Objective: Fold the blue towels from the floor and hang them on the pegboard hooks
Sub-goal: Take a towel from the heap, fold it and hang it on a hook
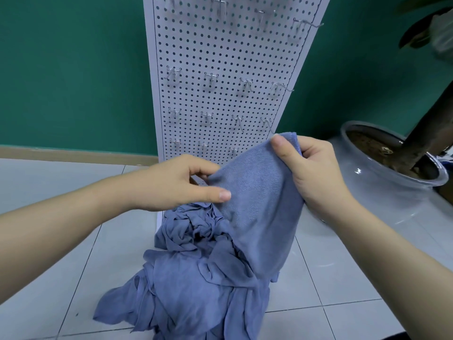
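Observation:
A blue towel [259,207] hangs lifted above a crumpled pile of blue towels [191,278] on the tiled floor. My right hand [311,168] grips the towel's top corner, thumb on the front of the cloth. My left hand [181,182] pinches the towel's left edge between thumb and fingers. The towel's lower end drapes onto the pile. Behind stands a white pegboard [220,57] with several bare metal hooks [211,78] in rows.
A large glass pot [382,182] with soil and a thick plant trunk [426,133] stands close on the right. A green wall [73,69] runs behind. The floor [61,253] is pale tile.

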Demonstrator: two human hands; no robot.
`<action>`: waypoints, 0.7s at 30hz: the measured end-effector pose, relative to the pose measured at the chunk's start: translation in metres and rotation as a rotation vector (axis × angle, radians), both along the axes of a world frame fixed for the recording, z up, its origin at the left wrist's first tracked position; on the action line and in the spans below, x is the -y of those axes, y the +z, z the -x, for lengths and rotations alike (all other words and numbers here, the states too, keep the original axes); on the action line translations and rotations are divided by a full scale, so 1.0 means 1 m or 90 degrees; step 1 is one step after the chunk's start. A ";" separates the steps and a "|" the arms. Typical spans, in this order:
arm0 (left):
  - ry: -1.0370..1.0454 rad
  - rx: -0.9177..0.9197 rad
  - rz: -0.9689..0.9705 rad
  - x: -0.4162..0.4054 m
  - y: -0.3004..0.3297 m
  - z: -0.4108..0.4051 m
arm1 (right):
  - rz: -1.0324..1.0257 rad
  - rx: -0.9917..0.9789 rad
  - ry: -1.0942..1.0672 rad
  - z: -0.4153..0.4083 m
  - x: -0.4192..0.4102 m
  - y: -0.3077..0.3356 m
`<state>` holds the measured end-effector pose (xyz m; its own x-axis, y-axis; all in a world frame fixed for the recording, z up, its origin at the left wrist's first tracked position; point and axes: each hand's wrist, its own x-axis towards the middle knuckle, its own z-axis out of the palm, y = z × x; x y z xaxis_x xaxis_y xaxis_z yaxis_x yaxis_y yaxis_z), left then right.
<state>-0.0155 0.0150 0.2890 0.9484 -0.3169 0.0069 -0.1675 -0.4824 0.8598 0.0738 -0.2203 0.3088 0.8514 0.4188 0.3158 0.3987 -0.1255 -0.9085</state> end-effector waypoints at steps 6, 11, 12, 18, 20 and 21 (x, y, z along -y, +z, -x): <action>0.018 -0.030 0.040 0.000 -0.002 0.001 | 0.003 0.014 -0.006 -0.002 0.004 0.005; 0.089 0.034 -0.040 0.002 0.004 0.000 | 0.036 -0.002 -0.025 -0.008 0.008 -0.001; 0.119 0.067 -0.075 0.003 0.004 0.000 | 0.044 -0.007 -0.022 -0.008 0.008 -0.004; 0.280 0.179 0.137 0.003 -0.003 -0.005 | 0.061 -0.159 0.086 -0.006 0.010 -0.008; 0.311 0.159 0.244 0.002 -0.003 -0.007 | 0.034 -0.212 0.141 -0.009 0.009 -0.010; 0.306 0.125 0.263 0.000 -0.003 -0.008 | 0.007 -0.222 0.156 -0.010 0.007 -0.013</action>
